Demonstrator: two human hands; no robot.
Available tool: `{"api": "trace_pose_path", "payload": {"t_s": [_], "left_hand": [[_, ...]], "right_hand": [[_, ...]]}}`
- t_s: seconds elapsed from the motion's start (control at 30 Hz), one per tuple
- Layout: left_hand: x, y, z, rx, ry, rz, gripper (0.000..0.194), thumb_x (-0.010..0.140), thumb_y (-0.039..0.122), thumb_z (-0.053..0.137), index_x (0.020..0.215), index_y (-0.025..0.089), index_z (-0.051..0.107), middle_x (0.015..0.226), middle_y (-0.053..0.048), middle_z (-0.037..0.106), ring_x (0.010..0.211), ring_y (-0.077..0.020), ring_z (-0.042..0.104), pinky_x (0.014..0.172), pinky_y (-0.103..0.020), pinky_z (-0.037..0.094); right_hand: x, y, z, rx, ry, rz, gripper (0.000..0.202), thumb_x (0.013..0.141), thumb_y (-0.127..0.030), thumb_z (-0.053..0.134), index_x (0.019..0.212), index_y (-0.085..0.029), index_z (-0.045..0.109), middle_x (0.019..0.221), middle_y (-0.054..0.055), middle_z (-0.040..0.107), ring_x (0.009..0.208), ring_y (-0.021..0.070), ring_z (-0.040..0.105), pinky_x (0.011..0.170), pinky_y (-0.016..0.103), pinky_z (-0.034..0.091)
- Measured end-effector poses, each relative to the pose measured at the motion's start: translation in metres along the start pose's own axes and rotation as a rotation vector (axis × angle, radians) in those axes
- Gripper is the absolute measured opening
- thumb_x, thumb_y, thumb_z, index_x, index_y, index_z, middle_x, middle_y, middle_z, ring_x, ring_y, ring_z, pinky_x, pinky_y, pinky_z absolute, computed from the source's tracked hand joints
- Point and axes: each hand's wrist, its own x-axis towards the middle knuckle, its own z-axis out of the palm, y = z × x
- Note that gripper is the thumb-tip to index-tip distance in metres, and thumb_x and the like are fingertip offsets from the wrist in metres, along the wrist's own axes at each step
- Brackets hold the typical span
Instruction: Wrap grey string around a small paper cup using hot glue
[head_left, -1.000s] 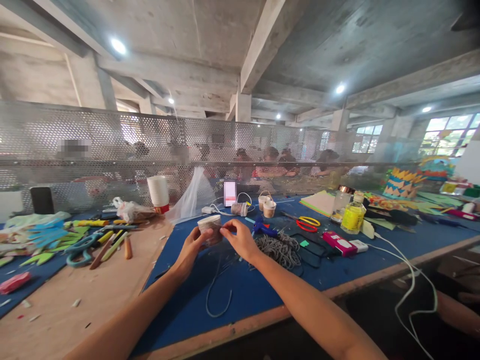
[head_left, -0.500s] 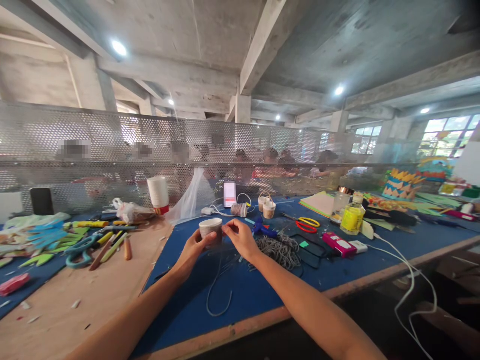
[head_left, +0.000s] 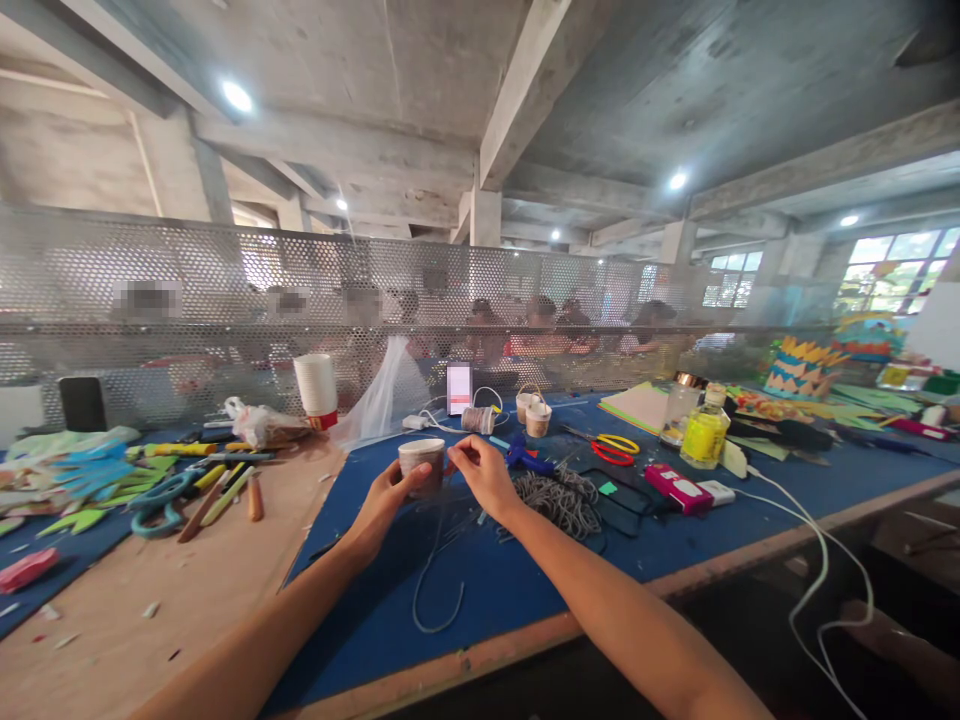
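Observation:
In the head view my left hand [head_left: 390,500] is closed around a small paper cup [head_left: 421,468], upright with its white rim on top. The cup's side looks greyish brown, as if wound with cord. Fingers pinched, my right hand [head_left: 480,475] is at the cup's right side, on what appears to be a grey cord [head_left: 427,590]. That cord trails down and curls on the blue tabletop. The exact grip point is too small to see clearly. Just right of the right hand lie a tangled heap of grey cord [head_left: 555,505] and a blue glue gun [head_left: 529,455].
Two small cups [head_left: 537,418] and a spool [head_left: 478,420] stand behind, near a propped phone [head_left: 459,388]. Scissors [head_left: 616,448], a yellow bottle [head_left: 705,430] and a pink box [head_left: 679,488] are rightward. Stacked paper cups [head_left: 316,388] and blue scissors [head_left: 161,505] are leftward. A perforated screen [head_left: 360,265] runs behind.
My right hand has shifted very slightly at the cup's side. The cup stays in my left hand, almost unmoved.

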Motion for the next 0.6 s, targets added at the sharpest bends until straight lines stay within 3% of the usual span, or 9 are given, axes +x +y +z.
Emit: {"api": "trace_pose_path", "payload": {"t_s": [0.6], "left_hand": [[-0.0005, -0.0003, -0.0008, 0.021, -0.040, -0.028, 0.072, 0.076, 0.061, 0.084, 0.129, 0.014, 0.072, 0.117, -0.015, 0.080, 0.105, -0.0333, 0.074, 0.096, -0.044, 0.055]], "right_hand": [[0.0011, 0.0002, -0.0028, -0.010, 0.020, -0.025, 0.023, 0.095, -0.044, 0.061, 0.084, -0.025, 0.056, 0.072, -0.002, 0.070, 0.070, 0.0208, 0.075, 0.072, 0.030, 0.056]]}}
